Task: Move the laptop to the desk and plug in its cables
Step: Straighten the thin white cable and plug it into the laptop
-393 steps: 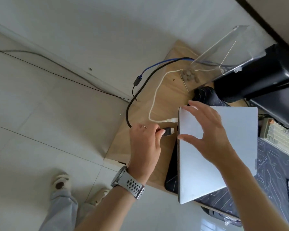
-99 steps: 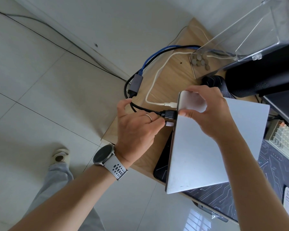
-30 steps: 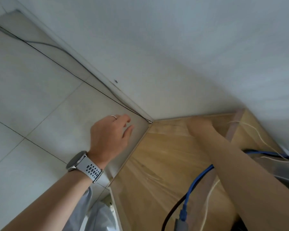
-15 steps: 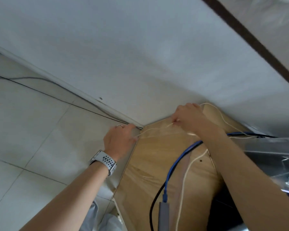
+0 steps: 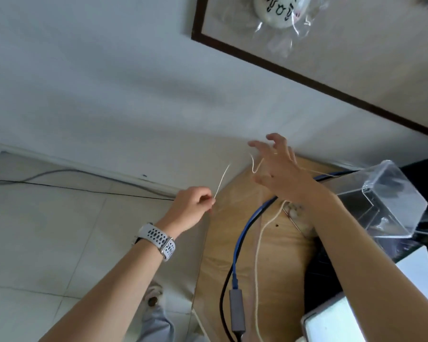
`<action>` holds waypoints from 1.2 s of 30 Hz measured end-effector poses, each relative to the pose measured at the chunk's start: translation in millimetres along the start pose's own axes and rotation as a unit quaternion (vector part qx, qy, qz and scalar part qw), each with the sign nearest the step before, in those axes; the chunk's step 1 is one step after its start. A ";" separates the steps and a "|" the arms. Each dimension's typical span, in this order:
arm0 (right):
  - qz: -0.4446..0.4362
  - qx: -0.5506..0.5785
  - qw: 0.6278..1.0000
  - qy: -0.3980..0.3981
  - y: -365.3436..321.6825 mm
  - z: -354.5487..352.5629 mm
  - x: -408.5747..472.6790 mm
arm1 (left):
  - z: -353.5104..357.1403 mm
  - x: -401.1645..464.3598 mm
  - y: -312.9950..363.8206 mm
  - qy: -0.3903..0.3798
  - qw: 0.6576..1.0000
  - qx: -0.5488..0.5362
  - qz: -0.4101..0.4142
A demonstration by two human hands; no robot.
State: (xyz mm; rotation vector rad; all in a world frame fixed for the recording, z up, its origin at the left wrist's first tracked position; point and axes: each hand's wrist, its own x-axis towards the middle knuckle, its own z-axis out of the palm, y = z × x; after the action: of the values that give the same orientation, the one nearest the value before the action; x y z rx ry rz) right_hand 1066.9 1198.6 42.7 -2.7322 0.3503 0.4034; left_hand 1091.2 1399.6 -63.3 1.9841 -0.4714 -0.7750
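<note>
My left hand (image 5: 193, 206) pinches a thin white cord (image 5: 222, 177) at the desk's left edge, and the cord rises slanting from my fingertips. Over the far corner of the wooden desk (image 5: 218, 245), my right hand (image 5: 278, 171) has its fingers spread, with a loop of the same thin cord hanging by them. A thicker white cable (image 5: 257, 255), a blue cable (image 5: 242, 238) ending in a grey adapter (image 5: 236, 309), and a black cable (image 5: 223, 292) run down the desk. One corner of the silver laptop (image 5: 331, 324) shows at the bottom right, mostly hidden by my right arm.
A clear acrylic box (image 5: 381, 201) stands on the desk at the right, with dark equipment behind it. A dark-framed picture (image 5: 307, 80) hangs on the white wall. A black wire (image 5: 72, 190) runs along the tiled floor by the baseboard. My shoe (image 5: 153, 294) is below.
My right hand has opened its fingers and lifted off the desk corner. My left hand has pulled the thin cord up and left. The view has tilted up toward the wall.
</note>
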 end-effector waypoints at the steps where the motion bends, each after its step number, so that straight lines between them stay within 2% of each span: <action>1: -0.001 0.012 1.000 0.014 -4.1 1.5 -6.6 | -8.7 -8.5 10.8 0.007 0.998 -0.060 -0.004; 3: -0.034 0.039 0.997 0.058 -13.8 6.6 -23.0 | -23.8 -23.5 33.8 0.018 0.973 -0.223 -0.054; 5: -0.064 0.109 0.990 0.063 -24.5 14.5 -41.4 | -32.5 -33.0 51.3 0.015 0.925 -0.358 -0.125; 8: -0.052 0.285 0.957 -0.028 -38.9 29.3 -66.3 | -36.7 -41.0 67.5 0.004 0.859 -0.489 -0.150; 11: -0.049 0.407 0.894 -0.183 -45.6 45.0 -87.4 | -35.7 -46.3 80.7 0.017 0.803 -0.573 -0.162; 13: -0.077 0.418 0.866 -0.262 -47.8 57.0 -103.6 | -35.5 -50.6 88.8 0.016 0.758 -0.625 -0.189; 16: -0.107 0.404 0.872 -0.255 -49.8 70.2 -123.7 | -31.0 -59.8 95.8 0.029 0.704 -0.678 -0.209; 18: -0.109 0.412 0.875 -0.231 -49.4 75.0 -133.9 | -25.0 -68.4 99.0 0.059 0.691 -0.693 -0.200; 19: -0.111 0.413 0.878 -0.215 -49.0 76.9 -138.3 | -21.3 -73.6 99.5 0.071 0.693 -0.691 -0.193; 20: -0.115 0.420 0.879 -0.197 -49.7 77.8 -143.8 | -16.8 -80.1 98.9 0.077 0.713 -0.672 -0.186; 23: -0.123 0.488 0.852 -0.148 -51.3 79.9 -165.2 | -0.7 -111.8 86.9 0.092 0.854 -0.482 -0.170; 25: -0.119 0.531 0.831 -0.115 -49.2 80.3 -182.5 | 15.8 -146.8 76.3 0.105 0.915 -0.358 -0.156; 27: -0.112 0.566 0.811 -0.096 -45.9 80.6 -199.2 | 36.3 -188.9 68.8 0.076 0.940 -0.301 -0.140; 30: -0.095 0.603 0.787 -0.092 -41.0 82.0 -225.3 | 68.6 -251.1 55.4 0.003 0.958 -0.259 -0.123; 32: -0.078 0.618 0.777 -0.090 -41.0 83.2 -241.1 | 85.0 -283.9 49.0 -0.019 0.972 -0.214 -0.093; 34: -0.071 0.631 0.767 -0.088 -43.4 85.9 -252.9 | 98.8 -304.9 46.2 -0.018 0.982 -0.179 -0.049; 36: -0.063 0.633 0.766 -0.088 -47.2 91.1 -262.6 | 110.0 -319.7 45.4 0.008 0.981 -0.189 -0.032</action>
State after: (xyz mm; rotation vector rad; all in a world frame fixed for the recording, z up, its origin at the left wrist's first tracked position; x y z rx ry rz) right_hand 815.6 1325.4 59.4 -1.3515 0.2350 0.2280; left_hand 782.2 1500.1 40.7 1.6555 -0.2292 -0.8202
